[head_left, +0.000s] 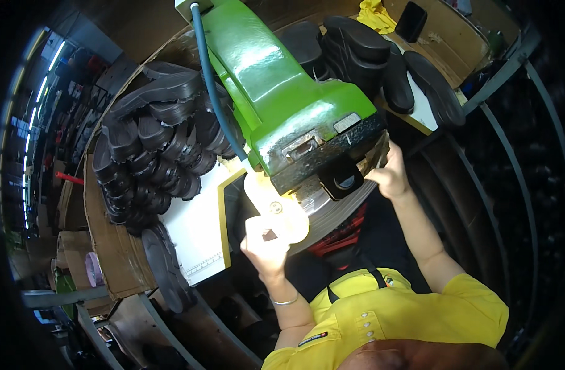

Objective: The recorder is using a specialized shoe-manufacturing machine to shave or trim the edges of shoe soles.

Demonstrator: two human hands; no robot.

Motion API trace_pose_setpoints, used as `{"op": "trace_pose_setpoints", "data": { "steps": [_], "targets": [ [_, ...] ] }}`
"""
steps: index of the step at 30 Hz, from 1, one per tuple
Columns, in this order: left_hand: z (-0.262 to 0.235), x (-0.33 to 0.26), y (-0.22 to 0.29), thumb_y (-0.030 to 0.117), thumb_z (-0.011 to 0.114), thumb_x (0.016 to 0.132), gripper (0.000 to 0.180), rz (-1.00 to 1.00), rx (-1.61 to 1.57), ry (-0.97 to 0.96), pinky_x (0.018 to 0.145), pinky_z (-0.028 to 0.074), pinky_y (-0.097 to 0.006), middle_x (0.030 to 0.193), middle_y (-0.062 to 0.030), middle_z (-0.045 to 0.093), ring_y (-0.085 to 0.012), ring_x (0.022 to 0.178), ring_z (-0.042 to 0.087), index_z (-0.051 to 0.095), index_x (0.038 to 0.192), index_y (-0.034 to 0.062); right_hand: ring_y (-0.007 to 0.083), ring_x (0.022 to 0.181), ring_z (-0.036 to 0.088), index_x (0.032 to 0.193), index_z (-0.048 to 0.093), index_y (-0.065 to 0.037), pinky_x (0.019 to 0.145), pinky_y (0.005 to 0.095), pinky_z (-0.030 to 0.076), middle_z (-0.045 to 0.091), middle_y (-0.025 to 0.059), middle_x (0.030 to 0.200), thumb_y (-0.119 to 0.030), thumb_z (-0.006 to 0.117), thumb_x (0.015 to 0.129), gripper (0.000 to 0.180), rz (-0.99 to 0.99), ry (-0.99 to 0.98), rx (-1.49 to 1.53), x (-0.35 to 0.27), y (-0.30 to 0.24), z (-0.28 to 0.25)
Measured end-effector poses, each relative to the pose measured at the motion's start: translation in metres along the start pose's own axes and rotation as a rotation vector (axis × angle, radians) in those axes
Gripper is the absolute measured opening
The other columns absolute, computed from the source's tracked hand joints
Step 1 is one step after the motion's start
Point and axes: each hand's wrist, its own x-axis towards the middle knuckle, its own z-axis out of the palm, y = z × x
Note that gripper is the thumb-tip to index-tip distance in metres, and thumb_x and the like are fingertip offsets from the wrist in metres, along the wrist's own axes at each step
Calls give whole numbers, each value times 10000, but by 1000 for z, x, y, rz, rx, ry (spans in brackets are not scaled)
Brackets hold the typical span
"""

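Note:
A dark grey shoe sole [335, 213] lies beneath the front of a green machine [276, 74], its ridged side wall turned toward me. My left hand [265, 246] is closed at the sole's left end, where glare washes out the detail and partly hides the grip. At the other end my right hand [390, 174] is closed, thumb and fingers pinching the sole close to the machine's dark lower edge. Between the hands, a black bracket [342, 180] juts from the machine over the sole. A lit lamp [276, 206] hangs just above my left hand.
Many dark soles [149, 145] are piled left of the machine, beside a cardboard edge [109, 246]. More soles [356, 49] stand behind it at the right. A blue-green hose [208, 74] runs down to the lamp. A white board [196, 228] lies at the left, with metal rack bars [504, 74] at the right.

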Motion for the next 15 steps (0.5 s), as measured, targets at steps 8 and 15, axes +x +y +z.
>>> {"op": "trace_pose_setpoints", "data": {
  "steps": [8,15],
  "targets": [
    [0,27,49,339,899,559,514,173,122,-180,676,512,-347,775,-80,645,-244,651,609,677,903,29,126,910,594,1107,559,6,844,267,467,630,51,979,-74,814,728,464,-36,93,65,-28,21,15],
    [4,39,33,371,887,591,458,223,57,-192,598,513,-278,726,-34,669,-155,593,625,666,826,46,147,991,566,1170,502,-4,904,295,438,606,82,1056,-70,734,805,438,-37,101,79,-32,21,20]
  ]
}}
